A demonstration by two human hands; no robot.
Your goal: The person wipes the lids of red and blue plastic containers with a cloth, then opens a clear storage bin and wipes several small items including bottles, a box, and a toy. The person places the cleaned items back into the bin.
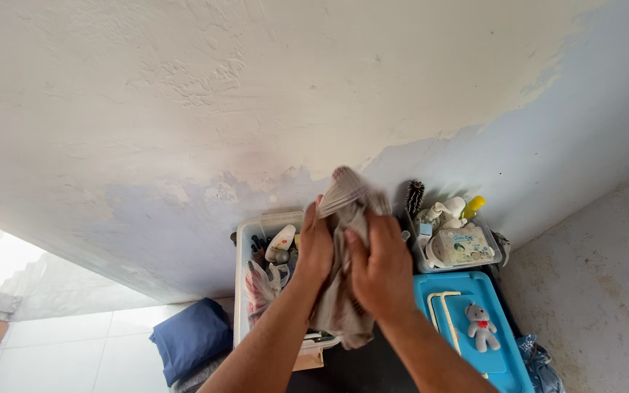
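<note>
1. Peeling wall (256,94) fills the view behind everything.
2. Blue lid (475,349) carries a small grey bear (480,324); a clear bin (243,291) of toiletries stands left.
3. Cloth (340,291) hangs between both hands above the bins: soft, light, limp, best gripped by bunched folds.
4. Left hand (314,247) and right hand (381,269) are clamped on it, close together.
</note>
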